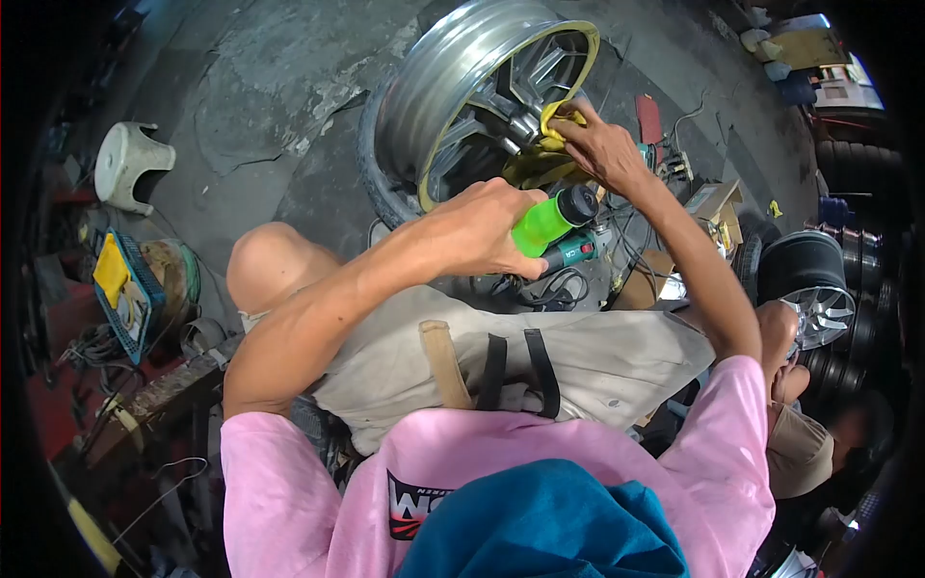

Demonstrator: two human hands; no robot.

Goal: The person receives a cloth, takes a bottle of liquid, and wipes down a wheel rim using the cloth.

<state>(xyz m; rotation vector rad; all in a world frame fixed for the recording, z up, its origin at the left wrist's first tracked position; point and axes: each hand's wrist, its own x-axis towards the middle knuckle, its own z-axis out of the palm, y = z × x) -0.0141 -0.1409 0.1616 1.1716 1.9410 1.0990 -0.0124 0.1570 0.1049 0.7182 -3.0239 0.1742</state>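
Observation:
My left hand (487, 223) is wrapped around a bright green bottle (541, 231) with a black top, held tilted in front of my lap. In my right hand (609, 152) a yellow cloth (559, 123) is bunched, against or close to the hub area of a metal wheel rim (400, 120). The rim stands tilted, its spoked face turned towards me, with a yellowish edge. A black tire (379, 183) lies beneath it. Behind and below the bottle, a green power tool (576, 250) lies among cables, partly hidden.
A white plastic stool (125, 166) stands at left, above a blue basket (125, 299) holding a yellow item. Right are cardboard boxes (644, 281), another wheel (805, 275) and stacked tires (858, 169). Another person (805, 448) sits at lower right. Cables cross the floor.

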